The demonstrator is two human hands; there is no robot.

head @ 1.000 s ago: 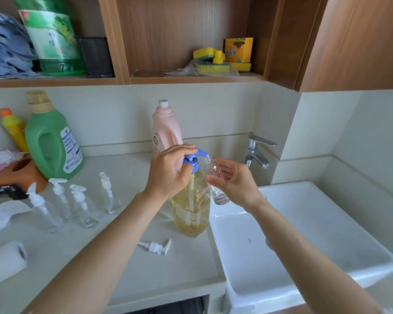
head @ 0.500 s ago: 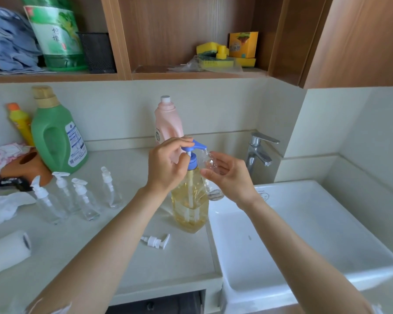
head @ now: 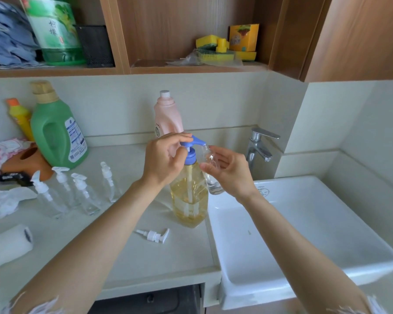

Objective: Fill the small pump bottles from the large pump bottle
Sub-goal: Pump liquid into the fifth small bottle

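Head view: hands raised, L point(head: 162, 160) on blue pump point(head: 192, 145), R point(head: 230, 175) holds small bottle point(head: 210, 165).

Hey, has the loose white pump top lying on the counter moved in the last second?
No. The loose white pump top lies in the same spot on the counter, just left of and nearer than the base of the large pump bottle.

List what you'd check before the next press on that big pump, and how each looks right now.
1. Small bottle mouth under the blue spout: ok.
2. Right hand grips the small bottle: ok.
3. Left hand fingers on the pump head: ok.
4. Big bottle upright on the counter: ok.
5. Fill level in the small bottle: cannot tell.
6. Loose pump within reach: ok.
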